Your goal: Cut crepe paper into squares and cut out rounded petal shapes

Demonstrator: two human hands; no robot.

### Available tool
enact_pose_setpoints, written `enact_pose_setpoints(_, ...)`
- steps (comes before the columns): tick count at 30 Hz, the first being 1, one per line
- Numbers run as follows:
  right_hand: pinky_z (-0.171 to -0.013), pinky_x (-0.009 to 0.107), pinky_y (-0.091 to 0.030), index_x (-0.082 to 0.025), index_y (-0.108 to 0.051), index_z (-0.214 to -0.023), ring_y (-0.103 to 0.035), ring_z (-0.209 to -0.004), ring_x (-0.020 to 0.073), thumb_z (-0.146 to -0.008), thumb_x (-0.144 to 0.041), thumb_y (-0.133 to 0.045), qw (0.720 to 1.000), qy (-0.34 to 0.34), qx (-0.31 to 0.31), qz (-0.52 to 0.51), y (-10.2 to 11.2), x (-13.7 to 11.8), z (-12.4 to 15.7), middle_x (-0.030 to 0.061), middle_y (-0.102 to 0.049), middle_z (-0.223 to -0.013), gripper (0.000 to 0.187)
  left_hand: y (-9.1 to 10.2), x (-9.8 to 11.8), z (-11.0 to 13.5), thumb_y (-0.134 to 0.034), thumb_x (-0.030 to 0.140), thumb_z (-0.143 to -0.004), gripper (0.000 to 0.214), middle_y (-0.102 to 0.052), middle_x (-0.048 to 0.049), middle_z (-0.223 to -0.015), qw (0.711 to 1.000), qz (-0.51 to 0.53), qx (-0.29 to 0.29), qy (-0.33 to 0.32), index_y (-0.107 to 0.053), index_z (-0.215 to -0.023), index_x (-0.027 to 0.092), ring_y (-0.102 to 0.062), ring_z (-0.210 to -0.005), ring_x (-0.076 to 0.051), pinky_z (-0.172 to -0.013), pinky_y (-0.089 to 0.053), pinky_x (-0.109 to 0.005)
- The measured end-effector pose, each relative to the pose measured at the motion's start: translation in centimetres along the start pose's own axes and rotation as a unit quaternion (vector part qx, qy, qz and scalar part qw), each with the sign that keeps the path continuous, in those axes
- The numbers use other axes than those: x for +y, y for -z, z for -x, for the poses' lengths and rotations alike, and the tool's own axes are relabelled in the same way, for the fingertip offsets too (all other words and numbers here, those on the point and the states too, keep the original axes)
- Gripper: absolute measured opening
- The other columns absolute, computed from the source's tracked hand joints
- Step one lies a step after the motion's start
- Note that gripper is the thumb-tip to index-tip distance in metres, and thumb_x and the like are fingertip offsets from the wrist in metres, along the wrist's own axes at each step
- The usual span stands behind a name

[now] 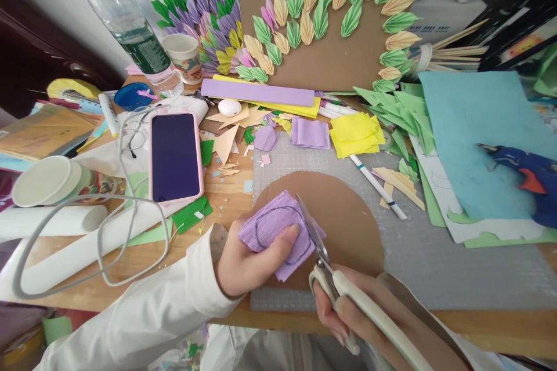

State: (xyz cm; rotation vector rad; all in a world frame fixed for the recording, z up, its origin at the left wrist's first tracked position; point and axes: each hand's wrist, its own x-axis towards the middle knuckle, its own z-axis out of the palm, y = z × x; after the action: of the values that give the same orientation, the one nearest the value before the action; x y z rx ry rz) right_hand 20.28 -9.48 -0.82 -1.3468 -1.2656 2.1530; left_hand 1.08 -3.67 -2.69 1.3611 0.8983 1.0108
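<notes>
My left hand (256, 258) pinches a stack of purple crepe paper (278, 226), thumb on top, with a dark rounded outline drawn on it. In my right hand (361, 301) is a pair of scissors (321, 258) with cream handles. Their blades lie at the right edge of the purple paper, close to the drawn line; part of the lower blade is hidden. Beneath both hands is a round brown cardboard piece (357, 214) on a grey cutting mat (435, 278).
A phone (174, 156) and a looped white cable (102, 243) lie at left, near paper cups (43, 182). Ahead are yellow crepe pieces (357, 134), a marker (378, 188) and a cardboard panel (322, 61) with folded paper leaves. A blue glue gun (526, 171) rests at right.
</notes>
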Motion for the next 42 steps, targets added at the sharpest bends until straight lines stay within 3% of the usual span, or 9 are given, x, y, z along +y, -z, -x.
enact_pose_setpoints(6, -0.053, 0.025, -0.031, -0.020, -0.045, -0.075, -0.035, -0.056, 0.0098, -0.085, -0.075, -0.040, 1.000, 0.013, 0.000, -0.006, -0.1, 0.1, 0.1, -0.0039, -0.042, -0.063, 0.056, 0.2, -0.5, 0.3, -0.058, 0.027, -0.092, 0.021, -0.071, -0.0049, -0.070, 1.000, 0.005, -0.003, 0.026, -0.072, -0.084, 0.015, -0.064, -0.062, -0.015, -0.059, -0.055, -0.024)
enact_pose_setpoints(15, -0.049, 0.023, -0.026, -0.021, -0.035, -0.068, -0.031, -0.052, 0.0075, -0.084, -0.073, -0.047, 0.998, 0.004, -0.011, -0.069, -0.5, -0.4, 0.2, -0.0062, -0.038, -0.061, 0.055, 0.5, -1.3, 0.6, -0.060, 0.029, -0.090, 0.030, -0.052, 0.0020, -0.053, 0.999, -0.005, 0.004, 0.044, -0.057, -0.063, 0.018, -0.046, -0.047, -0.010, -0.043, -0.039, -0.021)
enact_pose_setpoints(24, -0.053, 0.026, -0.028, -0.021, -0.045, -0.078, -0.033, -0.058, 0.0112, -0.083, -0.080, -0.036, 0.999, 0.011, -0.030, -0.017, 0.1, 0.0, 0.1, -0.0031, -0.042, -0.066, 0.060, 0.0, 0.5, -0.3, -0.060, 0.018, -0.086, 0.021, -0.052, 0.0035, -0.054, 0.999, -0.015, -0.008, -0.036, -0.057, -0.065, 0.017, -0.046, -0.046, -0.008, -0.042, -0.041, -0.017)
enact_pose_setpoints(36, -0.046, 0.023, -0.022, -0.021, -0.040, -0.073, -0.027, -0.051, 0.0077, -0.085, -0.073, -0.046, 0.997, 0.010, -0.029, -0.068, -0.1, 0.6, 0.3, -0.0069, -0.034, -0.060, 0.053, 0.3, 0.8, 0.0, -0.060, 0.031, -0.086, 0.025, -0.054, 0.0004, -0.057, 0.994, 0.026, -0.036, 0.102, -0.058, -0.067, 0.016, -0.048, -0.052, -0.010, -0.048, -0.045, -0.019)
enact_pose_setpoints(42, -0.049, 0.025, -0.024, -0.022, -0.037, -0.068, -0.029, -0.053, 0.0086, -0.082, -0.076, -0.046, 0.996, 0.038, -0.039, -0.070, 0.1, -0.1, 0.3, -0.0054, -0.036, -0.062, 0.057, 0.3, 0.6, -0.1, -0.062, 0.032, -0.085, 0.025, -0.051, 0.0016, -0.056, 0.991, 0.068, -0.057, 0.103, -0.056, -0.066, 0.016, -0.044, -0.049, -0.009, -0.045, -0.041, -0.018)
